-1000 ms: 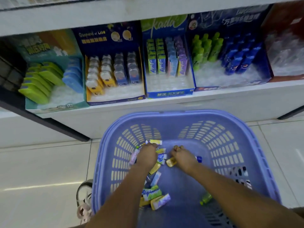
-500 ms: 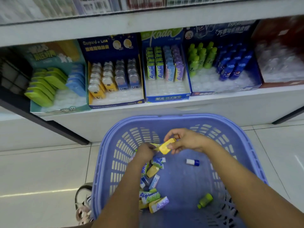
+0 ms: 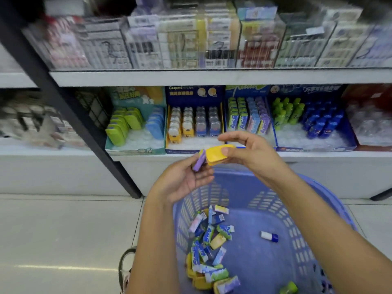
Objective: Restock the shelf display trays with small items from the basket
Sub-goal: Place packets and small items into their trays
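Both hands are raised over the far rim of the lilac basket (image 3: 265, 264), just in front of the lower shelf (image 3: 318, 154). The right hand (image 3: 251, 154) grips a yellow case (image 3: 215, 157), thumb on its near face and fingers arched over the top. The left hand (image 3: 186, 181), palm up, pinches a small purple piece (image 3: 199, 161) between thumb and fingers. The purple piece touches the left end of the yellow case.

Down in the basket a heap of small packets (image 3: 209, 240) — blue, green, purple, yellow — lies along the left wall. A white tube with a blue cap (image 3: 269, 237) sits apart to the right, and a green bottle (image 3: 289, 288) lies at the near edge.

On the shelf beyond stand four display trays: green and blue cases (image 3: 135, 124), yellow and grey cases (image 3: 194, 124), upright packets (image 3: 248, 117) and green and blue bottles (image 3: 307, 122). The upper shelf's goods are blurred.
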### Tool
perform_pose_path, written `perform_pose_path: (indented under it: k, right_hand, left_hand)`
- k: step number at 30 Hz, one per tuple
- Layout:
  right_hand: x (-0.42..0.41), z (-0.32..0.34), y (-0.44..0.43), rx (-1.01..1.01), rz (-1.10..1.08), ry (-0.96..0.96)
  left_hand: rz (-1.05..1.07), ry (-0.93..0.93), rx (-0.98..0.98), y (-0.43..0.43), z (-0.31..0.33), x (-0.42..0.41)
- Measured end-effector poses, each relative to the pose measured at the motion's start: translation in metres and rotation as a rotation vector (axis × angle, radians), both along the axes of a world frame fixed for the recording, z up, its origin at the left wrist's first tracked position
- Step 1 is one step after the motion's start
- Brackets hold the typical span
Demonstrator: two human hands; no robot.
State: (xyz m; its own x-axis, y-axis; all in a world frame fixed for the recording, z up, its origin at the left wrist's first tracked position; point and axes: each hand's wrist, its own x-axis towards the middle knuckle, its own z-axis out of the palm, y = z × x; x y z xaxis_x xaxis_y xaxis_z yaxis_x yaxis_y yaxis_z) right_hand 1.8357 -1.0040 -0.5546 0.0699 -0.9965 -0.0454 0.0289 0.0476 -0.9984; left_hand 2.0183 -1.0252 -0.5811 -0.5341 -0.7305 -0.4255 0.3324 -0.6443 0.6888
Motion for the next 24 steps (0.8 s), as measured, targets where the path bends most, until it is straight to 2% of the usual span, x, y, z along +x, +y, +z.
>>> perform_pose_path:
  k: [4, 7, 10, 12, 14, 16, 17, 18, 20, 21, 24]
  right_hand:
    - [0.054, 0.012, -0.016, -0.171, -0.071, 0.174]
    - [0.084, 0.018, -0.030, -0.333, -0.043, 0.579]
    - [0.107, 0.028, -0.049, -0.459, 0.161, 1.004]
    - [0.118, 0.034, -0.064, -0.482, 0.274, 1.197]
    - [0.128, 0.042, -0.077, -0.497, 0.347, 1.203]
    - [0.136, 0.050, -0.089, -0.490, 0.292, 1.062]
    - [0.140, 0.052, -0.098, -0.493, 0.216, 0.987]
    - [0.144, 0.053, -0.108, -0.495, 0.140, 0.943]
    - [0.153, 0.049, -0.131, -0.470, 0.054, 0.958]
    - [0.157, 0.046, -0.141, -0.448, 0.047, 0.990]
    - [0.166, 0.034, -0.167, -0.395, 0.054, 1.136]
  left_hand:
    - [0.260, 0.116, -0.016, -0.007, 0.021, 0.026]
    - [0.422, -0.003, -0.072, -0.011, 0.025, 0.047]
    - [0.568, -0.143, -0.140, -0.014, 0.026, 0.064]
    - [0.673, -0.113, -0.154, -0.016, 0.027, 0.075]
    - [0.738, -0.014, -0.189, -0.018, 0.027, 0.085]
    - [0.809, -0.023, -0.220, -0.021, 0.025, 0.095]
    - [0.849, -0.124, -0.245, -0.023, 0.021, 0.098]
    - [0.877, -0.301, -0.285, -0.024, 0.017, 0.101]
    - [0.882, -0.700, -0.401, -0.026, 0.005, 0.104]
    - [0.880, -0.803, -0.452, -0.026, 0.000, 0.105]
    - [0.858, -0.816, -0.510, -0.026, -0.005, 0.104]
